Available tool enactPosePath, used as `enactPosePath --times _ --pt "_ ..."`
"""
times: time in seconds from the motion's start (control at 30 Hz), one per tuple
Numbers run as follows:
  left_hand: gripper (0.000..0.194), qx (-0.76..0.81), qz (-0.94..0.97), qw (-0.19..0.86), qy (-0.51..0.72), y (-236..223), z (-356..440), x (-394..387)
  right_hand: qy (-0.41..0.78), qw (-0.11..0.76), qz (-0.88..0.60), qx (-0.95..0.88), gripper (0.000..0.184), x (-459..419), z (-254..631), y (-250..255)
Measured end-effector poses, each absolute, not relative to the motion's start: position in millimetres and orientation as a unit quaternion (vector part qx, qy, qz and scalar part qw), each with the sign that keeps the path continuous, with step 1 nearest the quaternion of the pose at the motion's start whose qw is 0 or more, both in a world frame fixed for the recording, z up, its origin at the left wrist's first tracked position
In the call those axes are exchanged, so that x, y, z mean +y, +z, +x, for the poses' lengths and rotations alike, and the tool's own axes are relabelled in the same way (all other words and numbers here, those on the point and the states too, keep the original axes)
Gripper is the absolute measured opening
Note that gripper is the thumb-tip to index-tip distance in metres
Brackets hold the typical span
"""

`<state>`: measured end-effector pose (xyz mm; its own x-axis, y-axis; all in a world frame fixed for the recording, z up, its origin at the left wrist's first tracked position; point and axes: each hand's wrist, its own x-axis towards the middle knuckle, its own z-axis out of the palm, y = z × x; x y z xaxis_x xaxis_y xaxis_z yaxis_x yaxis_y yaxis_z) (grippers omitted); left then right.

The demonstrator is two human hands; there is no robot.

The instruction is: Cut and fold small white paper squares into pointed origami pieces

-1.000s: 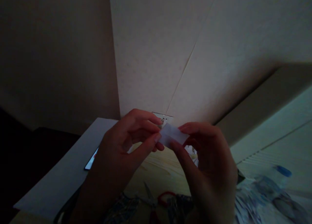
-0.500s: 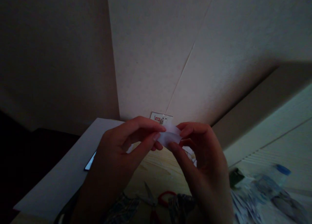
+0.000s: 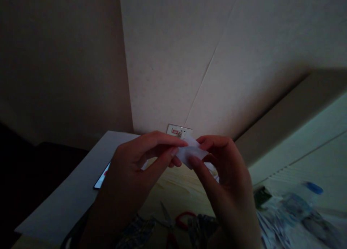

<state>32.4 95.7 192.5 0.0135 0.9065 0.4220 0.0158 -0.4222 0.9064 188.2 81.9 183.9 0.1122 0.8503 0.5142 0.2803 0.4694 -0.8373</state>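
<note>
Between both hands is a small white piece of folded paper [image 3: 187, 154], held up above the wooden table. My left hand [image 3: 146, 162] pinches its left side between thumb and forefinger. My right hand [image 3: 226, 169] grips the right side, thumb on the near face and fingers behind. The paper's layers stand slightly apart, with a corner pointing up between the hands. Below the wrists, on the table, lie open scissors [image 3: 170, 223] with red handles, partly covered by the plaid sleeves.
A large white sheet [image 3: 67, 191] lies at the left with a lit phone [image 3: 101, 178] on it, partly behind my left wrist. A wall socket [image 3: 177, 130] sits beyond the hands. At the right are a blue-capped clear bottle [image 3: 300, 202] and crumpled plastic [image 3: 273, 231].
My left fingers have come down and forward over the paper's left side, closing nearer the thumb. The paper, earlier flatter, now shows parted layers. My right hand has shifted slightly left.
</note>
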Motion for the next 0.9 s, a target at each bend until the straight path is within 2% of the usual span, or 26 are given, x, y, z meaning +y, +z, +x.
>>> enactPosePath --times 0.4,0.6,0.9 --pt "0.009 0.394 0.597 0.402 0.571 191.8 36.0 98.6 0.224 0.552 -0.462 -0.657 0.008 80.3 188.5 185.7" --pt "0.008 0.416 0.598 0.396 0.559 193.9 37.7 96.9 0.238 0.551 -0.457 -0.656 0.014 82.5 185.4 186.4" --pt "0.009 0.416 0.6 0.398 0.556 192.9 35.6 96.7 0.214 0.578 -0.469 -0.633 0.011 78.4 189.2 182.4"
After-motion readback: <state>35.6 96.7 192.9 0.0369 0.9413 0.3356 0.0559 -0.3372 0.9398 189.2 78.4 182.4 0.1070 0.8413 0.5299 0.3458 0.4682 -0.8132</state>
